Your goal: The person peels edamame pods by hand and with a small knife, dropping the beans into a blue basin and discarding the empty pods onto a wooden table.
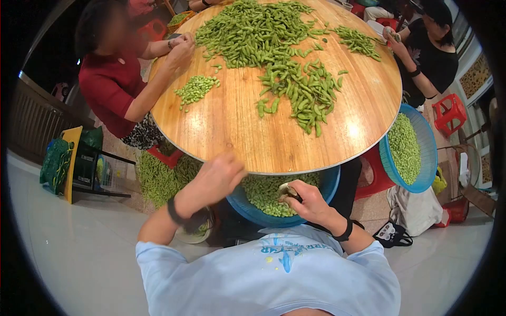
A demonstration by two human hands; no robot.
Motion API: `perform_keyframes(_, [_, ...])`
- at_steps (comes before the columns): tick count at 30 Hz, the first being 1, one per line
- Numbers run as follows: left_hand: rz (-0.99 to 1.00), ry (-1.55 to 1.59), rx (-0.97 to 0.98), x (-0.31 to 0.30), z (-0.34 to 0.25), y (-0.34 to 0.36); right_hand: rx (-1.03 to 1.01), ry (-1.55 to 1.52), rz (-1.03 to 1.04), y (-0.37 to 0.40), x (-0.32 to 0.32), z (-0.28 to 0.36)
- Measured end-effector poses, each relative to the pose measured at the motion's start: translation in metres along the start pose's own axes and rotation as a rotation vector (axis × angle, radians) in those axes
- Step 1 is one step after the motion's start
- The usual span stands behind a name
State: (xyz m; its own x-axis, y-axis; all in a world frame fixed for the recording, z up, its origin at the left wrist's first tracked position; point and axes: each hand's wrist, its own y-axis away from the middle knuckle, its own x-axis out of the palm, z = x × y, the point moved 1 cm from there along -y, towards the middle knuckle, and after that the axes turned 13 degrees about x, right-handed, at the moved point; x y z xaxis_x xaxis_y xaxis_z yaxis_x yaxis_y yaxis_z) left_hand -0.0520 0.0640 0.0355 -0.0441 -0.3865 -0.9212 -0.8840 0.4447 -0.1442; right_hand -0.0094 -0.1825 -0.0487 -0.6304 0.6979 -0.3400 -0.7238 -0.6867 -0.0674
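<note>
Because blur smears it, left hand (213,179), grip unclear; right hand (311,203) tight around half-hidden pod (289,190).

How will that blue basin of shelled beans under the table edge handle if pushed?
Probably heavy for its size: the blue basin looks well filled with beans. The loose beans would likely roll and spill if it tips. Partly under the table rim, it may catch when lifted.

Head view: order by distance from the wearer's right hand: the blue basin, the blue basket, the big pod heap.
1. Blue basin, directly under the right hand.
2. Blue basket, off to the right.
3. Big pod heap, across the table.
</note>
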Motion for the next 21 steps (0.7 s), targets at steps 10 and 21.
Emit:
perform_keyframes(10, [-0.369,-0.235,-0.042,0.060,0.085,-0.150,0.764,-1.075,0.161,0.013,0.000,-0.004])
perform_keyframes(21, [-0.445,0.732,-0.120,0.052,0.050,-0.108,0.305,-0.972,-0.102,-0.030,-0.021,0.006])
